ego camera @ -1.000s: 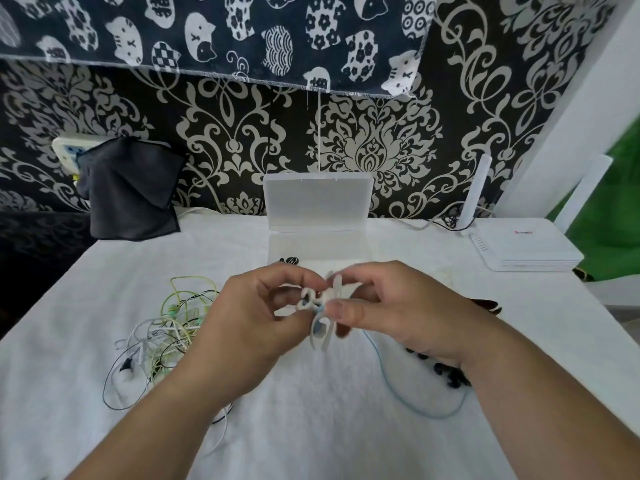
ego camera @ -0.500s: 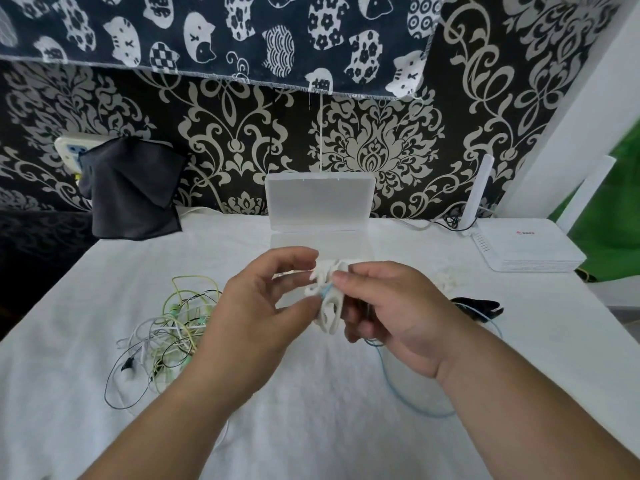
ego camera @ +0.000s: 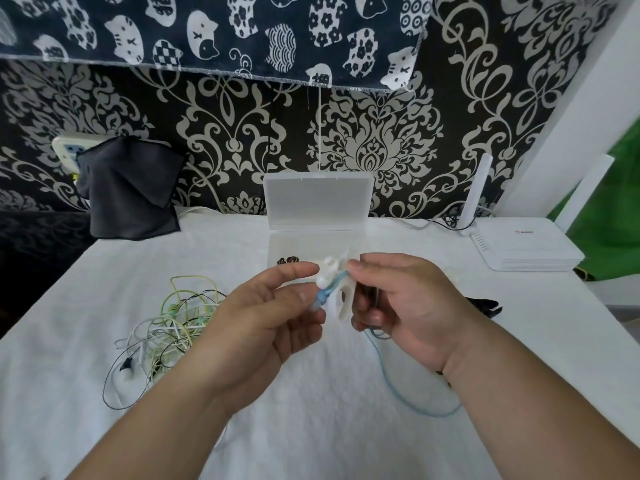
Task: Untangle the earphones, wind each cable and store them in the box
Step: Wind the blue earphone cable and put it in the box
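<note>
Fingers of the left hand (ego camera: 263, 317) pinch one pale-blue earphone cable (ego camera: 408, 400); the right hand (ego camera: 405, 306) fingers clamp one white plastic winder (ego camera: 341, 303).

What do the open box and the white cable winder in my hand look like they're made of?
Box: probably frosted translucent plastic, judging by its milky, semi-clear raised lid. Cable winder: white, matte, smooth moulded piece with rounded cutouts; likely plastic or silicone, which one I cannot tell.

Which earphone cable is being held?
The light blue cable, held with a white plastic winder by the left hand and right hand; the green, white and black tangle lies apart.
</note>
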Tool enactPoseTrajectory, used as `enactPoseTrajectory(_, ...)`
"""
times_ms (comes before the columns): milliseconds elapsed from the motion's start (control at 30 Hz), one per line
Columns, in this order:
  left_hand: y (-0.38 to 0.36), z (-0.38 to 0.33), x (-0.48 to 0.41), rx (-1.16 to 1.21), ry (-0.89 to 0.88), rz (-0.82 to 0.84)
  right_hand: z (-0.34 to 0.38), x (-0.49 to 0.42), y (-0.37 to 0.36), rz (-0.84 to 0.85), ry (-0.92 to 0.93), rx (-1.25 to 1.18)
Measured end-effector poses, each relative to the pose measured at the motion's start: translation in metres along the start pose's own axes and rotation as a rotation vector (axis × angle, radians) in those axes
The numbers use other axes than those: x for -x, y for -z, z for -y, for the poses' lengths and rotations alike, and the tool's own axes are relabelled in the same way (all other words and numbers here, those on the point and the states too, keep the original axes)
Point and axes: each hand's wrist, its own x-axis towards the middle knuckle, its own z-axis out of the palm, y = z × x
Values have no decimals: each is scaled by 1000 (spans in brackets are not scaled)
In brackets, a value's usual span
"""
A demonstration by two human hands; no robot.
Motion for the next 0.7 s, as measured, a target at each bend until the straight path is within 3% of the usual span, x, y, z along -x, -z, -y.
enactPoseTrajectory(567,2,-5,3,49,173,115,-2,1,0,94,8,-6)
enactPoseTrajectory(700,0,-5,2,19,165,66,-1,2,-1,100,6,18)
